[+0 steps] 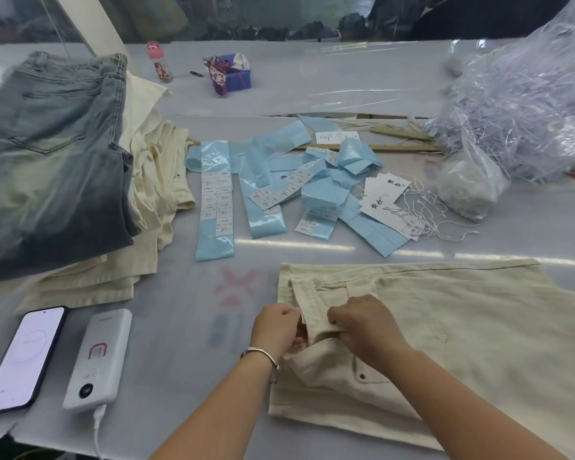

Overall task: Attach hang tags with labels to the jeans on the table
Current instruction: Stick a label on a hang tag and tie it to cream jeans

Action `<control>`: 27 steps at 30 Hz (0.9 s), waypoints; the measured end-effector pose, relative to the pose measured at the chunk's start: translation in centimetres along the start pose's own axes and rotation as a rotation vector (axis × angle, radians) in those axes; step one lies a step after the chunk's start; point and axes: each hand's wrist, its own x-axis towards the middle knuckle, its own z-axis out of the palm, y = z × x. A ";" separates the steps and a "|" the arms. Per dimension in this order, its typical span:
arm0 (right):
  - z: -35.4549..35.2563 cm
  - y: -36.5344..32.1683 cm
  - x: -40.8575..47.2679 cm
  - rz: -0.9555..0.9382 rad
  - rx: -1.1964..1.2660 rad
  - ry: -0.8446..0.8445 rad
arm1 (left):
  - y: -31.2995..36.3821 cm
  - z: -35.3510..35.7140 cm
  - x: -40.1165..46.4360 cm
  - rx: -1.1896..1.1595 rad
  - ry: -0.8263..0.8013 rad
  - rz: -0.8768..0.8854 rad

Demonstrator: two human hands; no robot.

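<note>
While our left hand (277, 324) and right hand (362, 322) both pinch the waistband of the cream jeans (445, 333) lying near right on the table (180, 327), we judge the soft, thick twill could slip or bunch and hide the spot meant for the tag. Farther off, the stiff white hang tags (384, 197) trail thin strings that may tangle, the glossy blue label strips (214, 200) curl and overlap, and the stack (57, 180) at far left could slump.
</note>
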 end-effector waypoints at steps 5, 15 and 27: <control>0.9 -0.5 -3.0 0.285 0.248 0.327 | 0.6 0.1 0.9 -0.298 -0.075 -0.132; -0.8 -3.3 -0.8 0.473 0.109 0.018 | -0.5 -2.0 0.5 -0.572 -0.299 -0.179; 1.2 -2.2 0.9 0.383 0.379 0.261 | -0.2 -2.7 0.8 -0.654 -0.357 -0.281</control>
